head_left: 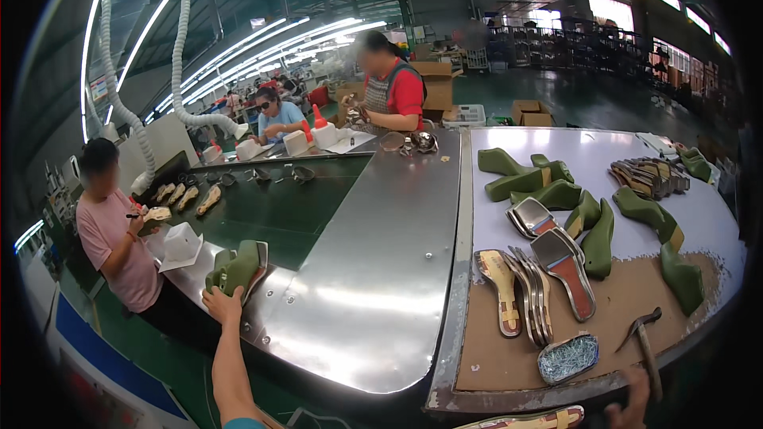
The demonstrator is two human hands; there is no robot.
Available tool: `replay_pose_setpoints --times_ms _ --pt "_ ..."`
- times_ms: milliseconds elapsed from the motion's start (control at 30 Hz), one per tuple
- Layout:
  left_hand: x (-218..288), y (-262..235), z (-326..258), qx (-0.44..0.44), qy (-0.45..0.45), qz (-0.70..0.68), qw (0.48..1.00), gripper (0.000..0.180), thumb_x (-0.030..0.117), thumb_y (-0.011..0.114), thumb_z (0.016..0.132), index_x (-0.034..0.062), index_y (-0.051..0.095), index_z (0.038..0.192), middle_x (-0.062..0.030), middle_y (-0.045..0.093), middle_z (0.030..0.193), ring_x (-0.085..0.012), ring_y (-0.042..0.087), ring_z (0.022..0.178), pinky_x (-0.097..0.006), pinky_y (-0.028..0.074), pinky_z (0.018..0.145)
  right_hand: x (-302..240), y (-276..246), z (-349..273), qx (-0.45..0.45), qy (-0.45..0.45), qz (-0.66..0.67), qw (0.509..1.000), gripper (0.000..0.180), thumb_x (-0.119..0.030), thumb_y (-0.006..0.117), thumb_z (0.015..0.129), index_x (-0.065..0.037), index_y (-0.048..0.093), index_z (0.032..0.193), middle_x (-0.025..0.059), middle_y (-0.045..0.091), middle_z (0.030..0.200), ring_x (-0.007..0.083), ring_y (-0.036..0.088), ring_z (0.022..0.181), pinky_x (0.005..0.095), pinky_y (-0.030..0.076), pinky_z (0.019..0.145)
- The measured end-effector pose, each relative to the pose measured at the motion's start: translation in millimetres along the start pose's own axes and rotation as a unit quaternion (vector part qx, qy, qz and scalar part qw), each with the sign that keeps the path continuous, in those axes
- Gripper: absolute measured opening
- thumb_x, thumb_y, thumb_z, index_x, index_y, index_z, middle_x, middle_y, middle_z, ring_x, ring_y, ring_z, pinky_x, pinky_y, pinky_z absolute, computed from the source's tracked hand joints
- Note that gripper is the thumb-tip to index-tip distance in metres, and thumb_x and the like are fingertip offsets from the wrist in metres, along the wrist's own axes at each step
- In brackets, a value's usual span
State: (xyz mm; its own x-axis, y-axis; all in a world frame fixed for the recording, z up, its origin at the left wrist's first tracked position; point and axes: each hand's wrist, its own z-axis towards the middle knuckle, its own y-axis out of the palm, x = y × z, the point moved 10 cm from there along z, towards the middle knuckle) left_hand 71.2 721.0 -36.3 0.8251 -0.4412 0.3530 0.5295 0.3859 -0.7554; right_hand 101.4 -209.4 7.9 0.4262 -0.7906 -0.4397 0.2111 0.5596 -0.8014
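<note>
Nearest, our right hand (628,401) sits low beside the hammer (645,342); its grip we cannot tell. Our left hand (221,299), closed on a green last (238,268) left of the hammer, at the desk (381,270) edge, could drop it. Beyond the hammer: one nail tray (567,357), about nine lasts (600,226), three co-workers.

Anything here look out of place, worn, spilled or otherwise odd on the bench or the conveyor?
The brown bench mat is worn: its right edge is ragged and flaked, with pale surface showing through near the green shoe lasts. Otherwise nothing stands out: nails sit inside their tray, soles are fanned neatly, and the left hand grips a green last.
</note>
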Motion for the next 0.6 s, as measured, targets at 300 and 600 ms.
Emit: replay_pose_setpoints --times_ms 300,600 --pt "13.2 -32.6 -61.5 -0.039 -0.034 -0.172 0.984 0.090 0.037 0.081 0.082 0.0052 0.035 0.153 -0.0277 0.023 0.163 -0.0429 0.021 0.152 -0.055 0.023 0.121 -80.2 80.7 7.8 -0.189 -0.081 -0.025 0.978 0.076 -0.020 0.090 0.065 -0.009 0.055 0.131 0.0184 0.059 0.122 0.0411 0.060 0.107 0.0488 0.051 0.088" --pt "74.6 -127.4 -493.3 -0.375 -0.175 -0.722 0.554 0.057 0.021 0.061 0.102 0.0060 0.035 0.151 -0.0205 0.059 0.130 -0.0313 0.063 0.116 -0.045 0.053 0.100 -82.8 75.1 14.1 -0.141 -0.081 0.018 0.987 0.071 -0.027 0.094 0.061 -0.010 0.061 0.122 0.0155 0.066 0.106 0.0390 0.065 0.093 0.0469 0.053 0.079"
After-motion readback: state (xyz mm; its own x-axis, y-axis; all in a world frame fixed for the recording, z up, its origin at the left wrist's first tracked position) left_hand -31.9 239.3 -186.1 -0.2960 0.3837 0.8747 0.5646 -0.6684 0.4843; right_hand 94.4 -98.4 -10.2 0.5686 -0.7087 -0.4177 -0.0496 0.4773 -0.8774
